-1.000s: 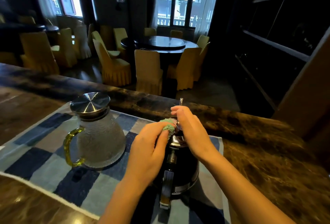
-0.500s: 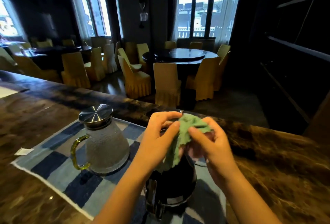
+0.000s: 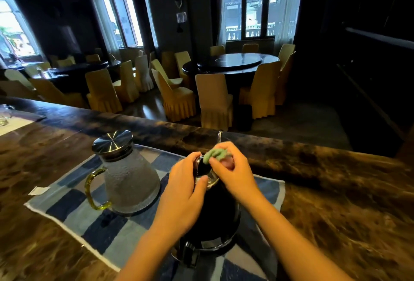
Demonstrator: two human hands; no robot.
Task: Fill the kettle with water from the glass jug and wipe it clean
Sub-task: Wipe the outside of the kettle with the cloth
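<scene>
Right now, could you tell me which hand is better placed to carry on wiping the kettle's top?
The right hand: it already pinches the green cloth at the kettle top, while the left hand steadies the lid area.

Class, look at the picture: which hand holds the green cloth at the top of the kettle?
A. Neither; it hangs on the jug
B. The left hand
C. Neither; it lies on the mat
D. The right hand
D: the right hand pinches the bunched green cloth against the top of the kettle, while the left hand steadies the kettle.
</scene>
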